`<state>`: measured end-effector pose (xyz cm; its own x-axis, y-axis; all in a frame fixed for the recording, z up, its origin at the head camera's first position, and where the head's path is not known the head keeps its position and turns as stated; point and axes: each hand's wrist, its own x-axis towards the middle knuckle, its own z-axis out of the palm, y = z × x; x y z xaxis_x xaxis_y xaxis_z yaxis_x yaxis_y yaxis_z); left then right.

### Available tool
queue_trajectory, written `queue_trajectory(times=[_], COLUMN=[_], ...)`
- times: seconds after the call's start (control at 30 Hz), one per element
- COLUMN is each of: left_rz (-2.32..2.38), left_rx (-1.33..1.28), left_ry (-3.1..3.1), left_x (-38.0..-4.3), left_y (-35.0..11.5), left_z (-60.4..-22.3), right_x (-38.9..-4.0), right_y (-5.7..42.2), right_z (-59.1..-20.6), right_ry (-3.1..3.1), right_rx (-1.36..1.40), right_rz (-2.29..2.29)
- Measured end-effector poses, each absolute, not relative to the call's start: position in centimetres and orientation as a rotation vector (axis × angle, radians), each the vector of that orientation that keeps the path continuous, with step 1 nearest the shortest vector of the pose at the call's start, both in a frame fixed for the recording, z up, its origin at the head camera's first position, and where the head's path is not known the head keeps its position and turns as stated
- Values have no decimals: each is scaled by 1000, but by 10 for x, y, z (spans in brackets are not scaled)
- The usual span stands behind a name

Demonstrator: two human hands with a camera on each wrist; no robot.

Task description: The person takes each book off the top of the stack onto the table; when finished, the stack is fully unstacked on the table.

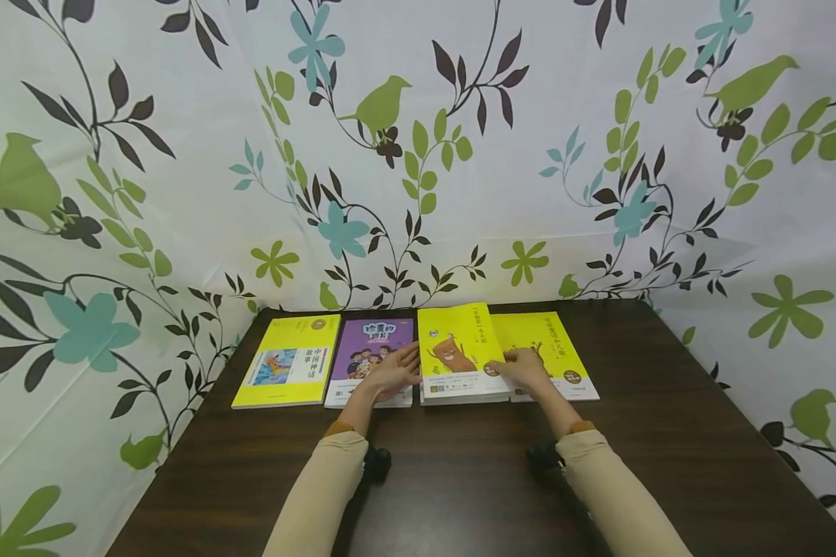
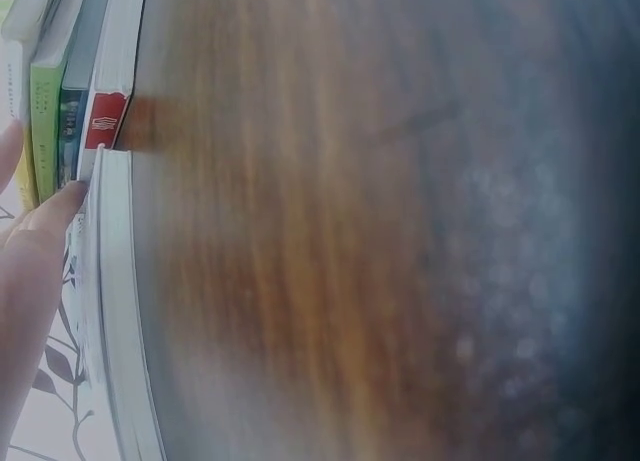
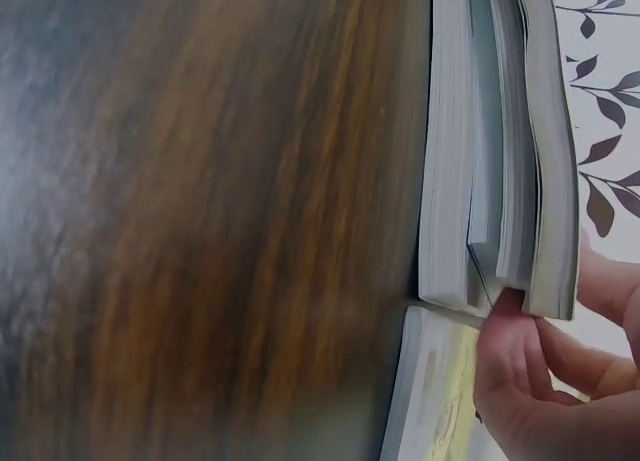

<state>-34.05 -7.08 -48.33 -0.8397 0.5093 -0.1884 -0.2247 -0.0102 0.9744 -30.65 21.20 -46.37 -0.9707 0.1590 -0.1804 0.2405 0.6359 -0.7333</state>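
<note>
In the middle of a row of books stands a stack of several books [image 1: 460, 317], a yellow one with a brown cartoon figure on top. My right hand [image 1: 527, 370] pinches the stack's upper part at its right lower corner, thumb above and fingers underneath, as the right wrist view shows. The top book [image 3: 556, 181] there is slightly raised at its edge. On the other side, my left hand [image 1: 393, 375] has extended fingers touching the stack's spines [image 2: 45, 121]. It passes over the purple book [image 1: 362, 344].
A yellow book [image 1: 282, 387] with a blue picture lies at the far left. Another yellow book [image 1: 553, 340] lies directly right of the stack, partly under my right hand. The dark wooden table [image 1: 453, 480] ends at a patterned cloth wall [image 1: 418, 255] behind the row.
</note>
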Motion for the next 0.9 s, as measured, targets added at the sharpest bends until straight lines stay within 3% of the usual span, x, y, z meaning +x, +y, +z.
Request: queue_trajectory(times=[0.3,0.9], left_rz=[1913,1845], left_rx=[304,341], left_ry=[1780,1919], left_x=[-338,-339], left_y=[-69,-68], left_z=[-486,-487], right_x=[-307,-298], right_y=[209,198], right_z=[-460,-450], right_ry=[2623,2443], right_rx=[523,547], right_rz=[-1380,-1817])
